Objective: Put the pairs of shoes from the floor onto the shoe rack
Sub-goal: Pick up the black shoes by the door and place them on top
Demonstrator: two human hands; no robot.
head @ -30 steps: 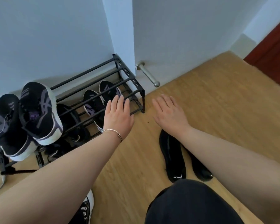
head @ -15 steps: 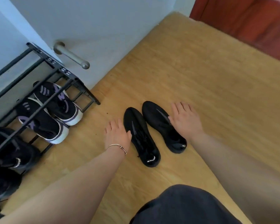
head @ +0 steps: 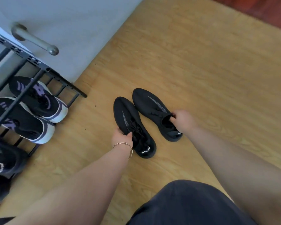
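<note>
Two all-black knit sneakers lie side by side on the wooden floor, toes pointing away from me. My left hand (head: pixel 122 138), with a thin bracelet on the wrist, grips the left black sneaker (head: pixel 133 125) at its laces and inner side. My right hand (head: pixel 183 119) has its fingers tucked into the collar of the right black sneaker (head: pixel 154 111). Both shoes still rest on the floor. The black metal shoe rack (head: pixel 37 62) stands at the left against the wall.
A pair of black and purple sneakers with white soles (head: pixel 31 109) sits on the rack's lower shelf, and darker shoes (head: pixel 2 163) lie further left. A metal door stop (head: pixel 37 41) juts from the wall. My dark-clothed knee (head: pixel 193 205) fills the bottom.
Both hands have come away from the rack and dropped onto the black pair. They were flat and open beside the shoes; now each one is closed on a shoe.
</note>
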